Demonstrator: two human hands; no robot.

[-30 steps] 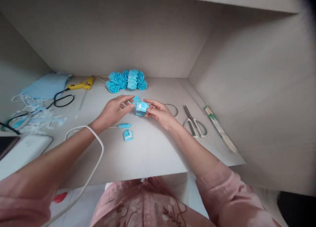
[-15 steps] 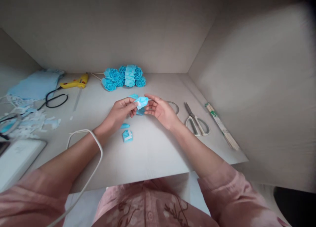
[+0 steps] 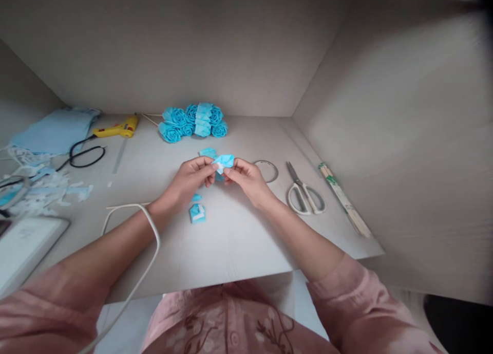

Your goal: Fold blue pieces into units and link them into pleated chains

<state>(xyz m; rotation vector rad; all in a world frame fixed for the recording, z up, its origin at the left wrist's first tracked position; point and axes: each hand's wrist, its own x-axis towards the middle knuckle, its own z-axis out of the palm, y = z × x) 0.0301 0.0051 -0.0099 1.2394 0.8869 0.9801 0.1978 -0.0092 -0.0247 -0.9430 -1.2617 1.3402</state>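
Observation:
Between both hands, above the table, is a small folded blue piece (image 3: pixel 225 161) with a white strip on it. My left hand (image 3: pixel 194 175) pinches its left end with thumb and fingers. On the other side my right hand (image 3: pixel 246 178) closes its thumb and fingers on the right end. A similar folded blue piece with a white strip (image 3: pixel 197 213) lies on the table nearer to me. Another blue piece (image 3: pixel 208 152) sits just behind my left fingers. More blue material shows partly under my hands.
Blue flowers (image 3: pixel 192 122) lie at the back. At left are a yellow glue gun (image 3: pixel 117 128), blue sheets (image 3: pixel 56 130), white scraps (image 3: pixel 50 194) and a white cable (image 3: pixel 154 230) over my forearm. Rightward lie a tape roll (image 3: pixel 276 172), scissors (image 3: pixel 304 192) and a stick bundle (image 3: pixel 344 200).
My right hand has gone from spread fingers to a pinch on the right end of the folded blue piece. My left hand keeps its hold.

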